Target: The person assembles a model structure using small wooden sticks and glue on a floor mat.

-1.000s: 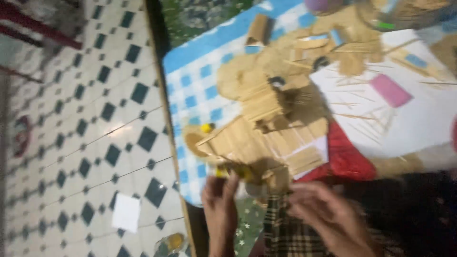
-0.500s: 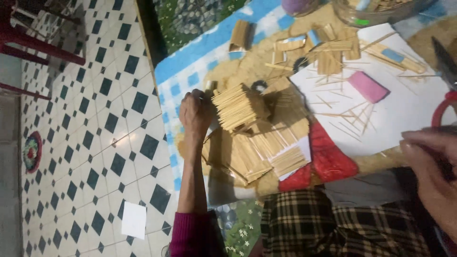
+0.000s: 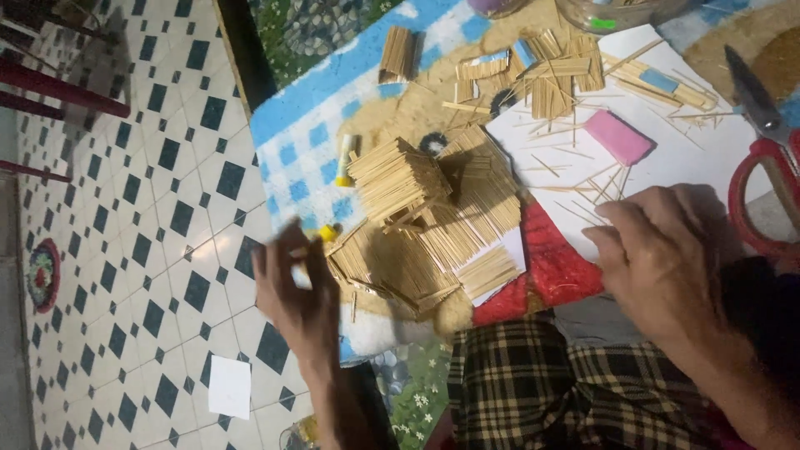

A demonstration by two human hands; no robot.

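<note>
A model house [image 3: 425, 217] built of thin wooden sticks lies on a blue-checked cloth [image 3: 300, 158]. My left hand [image 3: 296, 292] is blurred at the cloth's left edge, just beside the house's lower corner. Its fingertips are pinched close to a small yellow-tipped piece [image 3: 329, 233], and I cannot tell whether they grip it. My right hand [image 3: 658, 258] rests palm down on the white paper [image 3: 708, 158] and red cloth [image 3: 550, 271] to the right of the house, with nothing in it. A glue tube [image 3: 344, 158] with a yellow cap lies left of the house.
Red-handled scissors [image 3: 762, 158] lie at the right. A pink eraser-like block [image 3: 618, 137], loose sticks and stick bundles [image 3: 398, 54] cover the far side. My plaid-clothed lap [image 3: 567, 392] is below. A black-and-white tiled floor [image 3: 133, 217] with a white paper slip [image 3: 229, 387] is at left.
My left hand has come off the far top of the house and dropped back to its near-left corner. My right hand has slid in from the right onto the paper.
</note>
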